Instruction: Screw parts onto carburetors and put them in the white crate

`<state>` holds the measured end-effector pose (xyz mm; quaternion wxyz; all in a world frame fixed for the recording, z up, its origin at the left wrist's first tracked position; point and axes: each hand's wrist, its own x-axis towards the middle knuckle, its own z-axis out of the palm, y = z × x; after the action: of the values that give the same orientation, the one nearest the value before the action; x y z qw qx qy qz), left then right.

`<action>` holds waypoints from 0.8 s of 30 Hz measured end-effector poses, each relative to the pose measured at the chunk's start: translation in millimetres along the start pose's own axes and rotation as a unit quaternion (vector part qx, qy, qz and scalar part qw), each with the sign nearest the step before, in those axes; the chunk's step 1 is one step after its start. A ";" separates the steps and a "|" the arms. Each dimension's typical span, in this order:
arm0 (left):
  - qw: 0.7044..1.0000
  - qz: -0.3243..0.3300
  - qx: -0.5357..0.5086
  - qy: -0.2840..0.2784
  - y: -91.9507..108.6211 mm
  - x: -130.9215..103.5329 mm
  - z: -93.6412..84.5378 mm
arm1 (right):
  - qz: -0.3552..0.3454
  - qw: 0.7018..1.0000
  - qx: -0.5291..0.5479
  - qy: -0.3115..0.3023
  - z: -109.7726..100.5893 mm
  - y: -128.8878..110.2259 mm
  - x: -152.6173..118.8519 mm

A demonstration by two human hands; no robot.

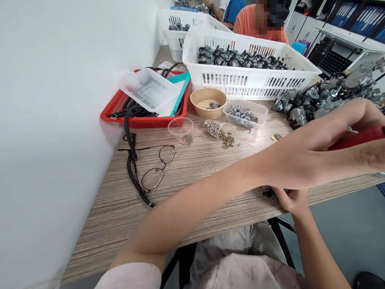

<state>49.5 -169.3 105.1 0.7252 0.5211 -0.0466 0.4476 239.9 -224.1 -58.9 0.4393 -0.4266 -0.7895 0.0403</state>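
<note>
Wood-grain tabletop [192, 168] runs beside a white wall [60, 120], with a white basket [197, 82] of metal parts across the far side and a person in an orange shirt [245, 21] beyond it. Your left hand [300, 160] reaches across your body to the right edge of the view, fingers closed around a red tool [357, 138], its far end cut off by the frame. Beneath that wrist, near the table's front edge, your right hand [296, 200] is partly hidden beside a dark part [267, 191]; whether its fingers pinch the piece or merely rest there, you cannot tell.

By its look, the red tool is stiff and fairly light, smooth enough to turn in a damp palm; take it around the thick of its body, fingers wrapped and thumb opposite. The dark part, mostly covered, appears small and hard, likely firm under pressure yet apt to skid on the tabletop. Pinch it by its solid sides, thumb against fingertips, and spare any thin projections. The metal parts [312, 95] heaped at right look rigid and dense, with arms that could snag on one another; lift one by its round body. Loose brass screws [227, 140], tiny and prone to roll, suit fingertips alone.
</note>
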 end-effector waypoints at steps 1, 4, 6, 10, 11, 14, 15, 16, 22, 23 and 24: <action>1.000 -0.018 -0.007 -0.013 0.1 0.7 2.3 | 0.000 1.000 -0.002 0.001 0.9 1.4 -3.4; 0.998 -0.048 -0.003 -0.033 -0.8 0.7 7.3 | 0.017 1.000 -0.013 -0.002 3.8 3.1 -11.7; 0.999 -0.045 0.001 -0.032 -3.5 0.4 6.9 | 0.028 0.999 -0.020 -0.002 5.0 2.6 -13.2; 0.999 -0.032 -0.003 -0.023 -11.0 -0.6 -0.4 | 0.025 0.999 -0.023 0.013 4.8 0.2 -6.5; 1.000 -0.018 -0.009 -0.016 -12.1 -1.4 -2.3 | 0.024 0.999 -0.023 0.017 4.5 -0.5 -4.1; 0.999 0.026 -0.026 0.021 -10.5 -5.9 -6.2 | 0.028 0.999 -0.029 0.023 4.4 -4.0 1.7; 0.999 0.023 -0.025 0.026 -8.3 -7.7 -6.9 | 0.034 0.999 -0.032 0.027 4.6 -5.6 3.1; 0.999 0.014 -0.022 0.023 -5.5 -9.3 -7.5 | 0.039 0.998 -0.036 0.031 4.8 -7.5 4.4; 0.999 -0.030 0.033 0.003 4.4 -11.2 -7.8 | 0.034 0.998 -0.028 0.038 6.3 -16.1 12.1; 0.999 -0.031 0.036 0.000 3.7 -10.8 -7.5 | 0.028 0.998 -0.025 0.040 6.4 -16.3 13.1; 0.999 -0.030 0.037 0.007 2.6 -10.6 -7.3 | 0.024 0.999 -0.023 0.043 6.6 -16.4 13.9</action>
<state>38.5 -169.7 98.1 0.7188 0.5455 -0.0097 0.4308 221.2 -222.5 -46.6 0.4618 -0.4568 -0.7602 0.0139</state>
